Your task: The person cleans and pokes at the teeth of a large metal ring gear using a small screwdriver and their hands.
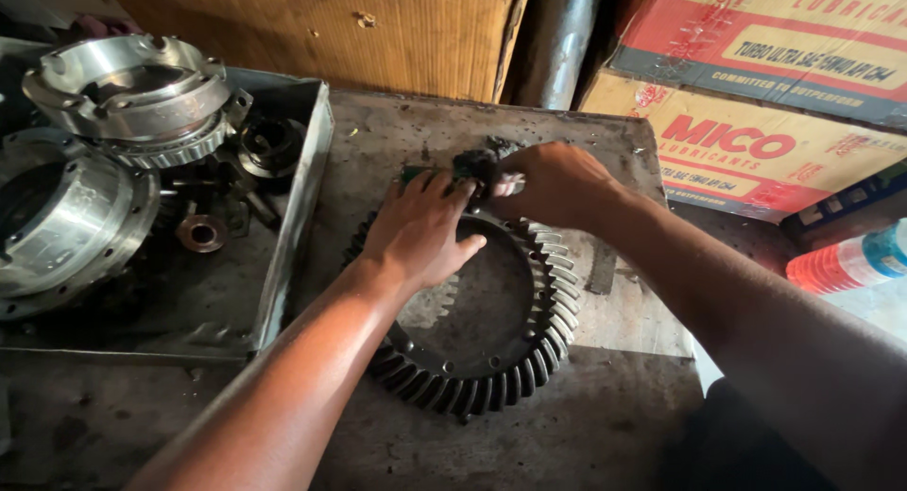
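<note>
Now mid-frame: left hand [420,228] flat, steadying big toothed steel ring gear [539,340]; right hand [553,184] gripping dark greasy rag [477,162] w/ fingers closed, wiping teeth; pressure needs evenness.

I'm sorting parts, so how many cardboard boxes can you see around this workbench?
3. A plain brown box stands behind the bench; two red-and-cream printed boxes are stacked at the right, upper on lower. Others may be hidden out of frame.

A large toothed ring gear [491,330] lies flat on the grimy metal table [586,434]. The left hand [420,228] presses its far rim. The right hand [553,181] grips a dark, greasy part [477,162] just beside it. A metal tray [300,207] at left holds machined housings [132,89].
</note>
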